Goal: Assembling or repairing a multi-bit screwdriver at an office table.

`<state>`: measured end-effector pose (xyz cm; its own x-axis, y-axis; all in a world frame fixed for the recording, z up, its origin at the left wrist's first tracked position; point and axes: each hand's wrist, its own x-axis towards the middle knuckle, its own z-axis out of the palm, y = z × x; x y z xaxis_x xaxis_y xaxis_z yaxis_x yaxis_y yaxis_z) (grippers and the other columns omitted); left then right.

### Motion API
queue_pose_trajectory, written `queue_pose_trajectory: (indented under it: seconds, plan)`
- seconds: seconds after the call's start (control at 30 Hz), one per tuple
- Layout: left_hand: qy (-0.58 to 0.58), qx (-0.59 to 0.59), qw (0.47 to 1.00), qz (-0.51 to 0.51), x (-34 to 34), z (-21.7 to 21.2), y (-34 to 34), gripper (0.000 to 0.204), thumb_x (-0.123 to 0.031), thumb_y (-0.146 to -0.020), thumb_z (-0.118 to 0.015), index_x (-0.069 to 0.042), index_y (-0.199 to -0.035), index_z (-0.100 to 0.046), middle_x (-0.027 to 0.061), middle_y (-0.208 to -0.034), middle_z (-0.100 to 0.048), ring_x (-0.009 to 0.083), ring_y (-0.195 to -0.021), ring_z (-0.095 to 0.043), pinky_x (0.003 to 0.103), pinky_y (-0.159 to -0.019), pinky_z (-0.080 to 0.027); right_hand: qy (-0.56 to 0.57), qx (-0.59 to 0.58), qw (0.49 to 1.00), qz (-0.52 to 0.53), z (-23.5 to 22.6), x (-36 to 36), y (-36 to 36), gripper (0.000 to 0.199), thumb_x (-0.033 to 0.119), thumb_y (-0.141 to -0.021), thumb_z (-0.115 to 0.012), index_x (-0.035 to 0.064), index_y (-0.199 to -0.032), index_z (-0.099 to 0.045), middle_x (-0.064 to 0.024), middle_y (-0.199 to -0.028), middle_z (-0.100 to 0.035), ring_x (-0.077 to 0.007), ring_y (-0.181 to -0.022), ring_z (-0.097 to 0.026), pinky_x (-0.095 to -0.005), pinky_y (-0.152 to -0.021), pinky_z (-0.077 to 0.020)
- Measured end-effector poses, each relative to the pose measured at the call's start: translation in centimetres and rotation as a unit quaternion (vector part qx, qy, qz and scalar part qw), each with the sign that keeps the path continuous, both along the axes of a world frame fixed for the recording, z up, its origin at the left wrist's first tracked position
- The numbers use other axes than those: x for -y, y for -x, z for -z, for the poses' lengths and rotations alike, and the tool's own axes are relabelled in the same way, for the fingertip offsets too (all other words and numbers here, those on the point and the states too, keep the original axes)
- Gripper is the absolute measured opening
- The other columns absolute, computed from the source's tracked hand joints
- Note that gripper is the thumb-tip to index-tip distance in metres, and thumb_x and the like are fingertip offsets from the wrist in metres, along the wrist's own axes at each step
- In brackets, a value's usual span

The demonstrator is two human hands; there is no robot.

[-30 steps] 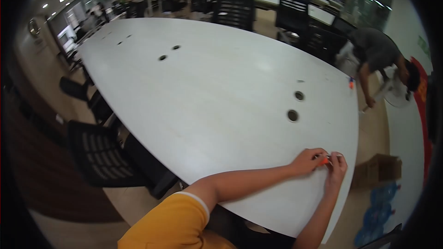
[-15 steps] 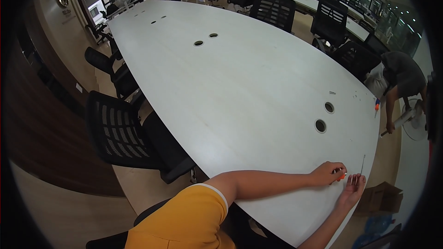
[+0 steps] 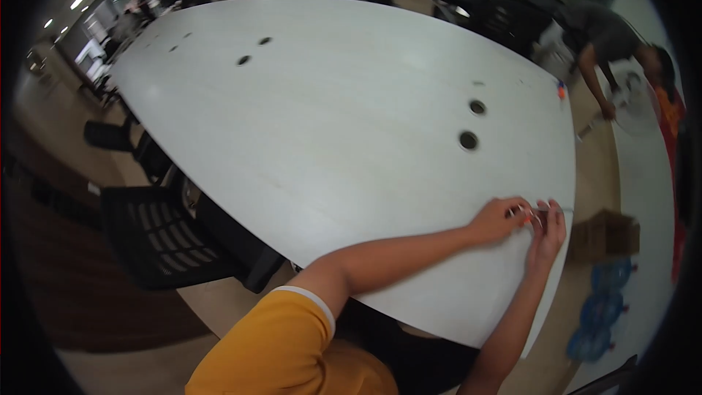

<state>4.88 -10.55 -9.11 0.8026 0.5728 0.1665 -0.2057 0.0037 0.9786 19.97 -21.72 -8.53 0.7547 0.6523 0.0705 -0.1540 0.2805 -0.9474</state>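
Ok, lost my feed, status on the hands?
Left hand and right hand together at table edge, pinching a small thin item, too small to identify. Nothing in the way.

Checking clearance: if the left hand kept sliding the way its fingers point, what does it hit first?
The left hand points toward the right hand, which it would meet almost at once; their fingertips already pinch a small thin object at the white table's edge. Depth unclear.

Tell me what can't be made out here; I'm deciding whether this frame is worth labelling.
- Head view: the small item between the left hand and right hand is too small and finger-covered to identify.
- The small orange object at the table's far edge is too tiny.
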Motion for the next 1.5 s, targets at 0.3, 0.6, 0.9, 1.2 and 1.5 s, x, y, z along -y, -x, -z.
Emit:
queue_pose_trajectory:
  seconds: [0.3,0.6,0.9,1.2,1.5]
  plan:
    - [0.052,-0.022,0.998,0.036,-1.7,0.9,0.1,0.029,-0.03,-0.107,-0.064,-0.006,-0.123,-0.071,0.0021,-0.093,-0.071,0.0067,-0.082,-0.064,0.025,-0.067,-0.051,-0.026,0.004,0.999,-0.029,-1.0,-2.0,1.0,0.033,0.024,-0.107,-0.065,-0.0034,-0.125,-0.065,-0.0136,-0.099,-0.075,-0.0196,-0.092,-0.072,-0.0338,-0.082,-0.0596]
    - [0.019,-0.026,0.999,0.017,-1.0,0.2,0.1,0.032,-0.027,-0.097,-0.077,-0.007,-0.122,-0.073,0.0001,-0.089,-0.068,0.0059,-0.065,-0.057,0.024,-0.061,-0.051,-0.027,-0.002,0.999,-0.026,-2.1,-1.4,1.2,0.027,0.02,-0.106,-0.065,-0.0027,-0.122,-0.068,-0.0122,-0.096,-0.074,-0.0182,-0.089,-0.071,-0.0337,-0.079,-0.0594]
    - [-0.009,-0.03,0.999,0.028,-1.3,0.5,0.4,0.035,-0.024,-0.097,-0.079,-0.007,-0.127,-0.071,0.0008,-0.094,-0.069,0.0067,-0.074,-0.061,0.024,-0.064,-0.052,-0.033,-0.012,0.999,-0.023,-1.3,-1.6,1.1,0.029,0.022,-0.104,-0.069,-0.0013,-0.122,-0.068,-0.011,-0.096,-0.074,-0.0166,-0.081,-0.069,-0.0336,-0.08,-0.0577]
    - [-0.006,-0.018,0.999,0.039,-1.2,0.3,0.1,0.035,-0.022,-0.096,-0.079,-0.008,-0.128,-0.071,0.0004,-0.093,-0.07,0.007,-0.071,-0.062,0.023,-0.062,-0.05,-0.032,-0.016,0.999,-0.019,-1.9,-1.5,1.1,0.027,0.021,-0.104,-0.07,-0.0006,-0.12,-0.07,-0.0081,-0.097,-0.073,-0.015,-0.081,-0.069,-0.0336,-0.082,-0.0582]
    - [-0.014,-0.033,0.998,0.05,-1.2,0.2,0.3,0.036,-0.021,-0.096,-0.079,-0.008,-0.128,-0.071,0.0003,-0.093,-0.07,0.007,-0.071,-0.062,0.023,-0.061,-0.049,-0.029,-0.027,0.999,-0.006,-1.4,-1.7,1.0,0.028,0.019,-0.102,-0.072,-0.0007,-0.121,-0.071,-0.0064,-0.096,-0.072,-0.0133,-0.079,-0.068,-0.0319,-0.079,-0.0595]
